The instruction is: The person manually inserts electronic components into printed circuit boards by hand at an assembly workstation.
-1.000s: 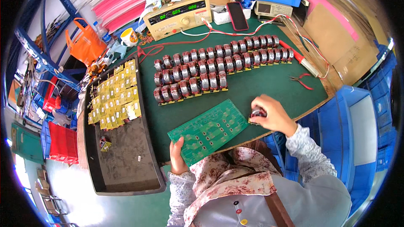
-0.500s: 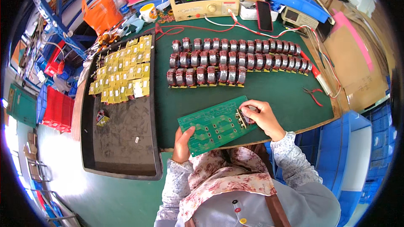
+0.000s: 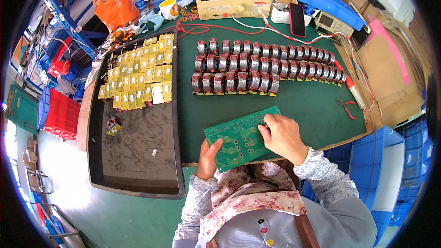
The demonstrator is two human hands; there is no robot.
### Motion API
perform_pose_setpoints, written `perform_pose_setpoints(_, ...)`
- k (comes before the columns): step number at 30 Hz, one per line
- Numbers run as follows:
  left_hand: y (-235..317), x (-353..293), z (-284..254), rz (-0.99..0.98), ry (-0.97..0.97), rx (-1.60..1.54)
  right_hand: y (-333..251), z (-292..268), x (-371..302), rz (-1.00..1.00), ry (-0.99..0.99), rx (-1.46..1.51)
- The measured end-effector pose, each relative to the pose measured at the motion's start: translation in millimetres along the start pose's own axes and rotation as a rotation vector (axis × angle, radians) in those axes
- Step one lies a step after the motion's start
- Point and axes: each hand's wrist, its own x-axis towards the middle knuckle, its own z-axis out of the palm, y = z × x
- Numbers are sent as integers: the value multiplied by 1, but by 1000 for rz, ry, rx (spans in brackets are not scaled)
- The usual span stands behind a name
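Note:
A green printed circuit board (image 3: 243,138) with rectangular slots is held slightly tilted over the near edge of the green work mat. Gripping its left end is my left hand (image 3: 209,158), thumb on the top face. My right hand (image 3: 285,138) is closed over the board's right end, fingers curled and knuckles up. Whatever lies under those fingers is hidden. Beyond the board stand three rows of wire-wound ring coils (image 3: 242,81) on small yellow bases.
On the left, a black tray (image 3: 138,156) holds many yellow labelled pieces (image 3: 138,73) and one loose coil (image 3: 113,126). Red-handled pliers (image 3: 347,109) lie at right, near a red-and-white probe (image 3: 353,88). Behind are a power supply (image 3: 232,7), phone (image 3: 297,20) and mug (image 3: 169,9).
My right hand has turned, its fingers curling over the board's right end. The ring coil it held there is now out of sight. The whole view has shifted slightly.

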Motion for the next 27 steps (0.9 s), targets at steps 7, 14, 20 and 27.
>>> perform_pose_setpoints(7,-1,-1,-1,8,-39,5,-4,7,-10,-42,134,-63)
perform_pose_setpoints(14,-2,-4,1,5,-36,-15,-3,3,-9,-66,102,-49)
perform_pose_setpoints(20,23,-34,33,-59,-179,-191,22,-21,2,27,-61,457)
perform_pose_setpoints(27,32,-41,54,-1,-376,-119,26,-22,-5,-25,54,412)
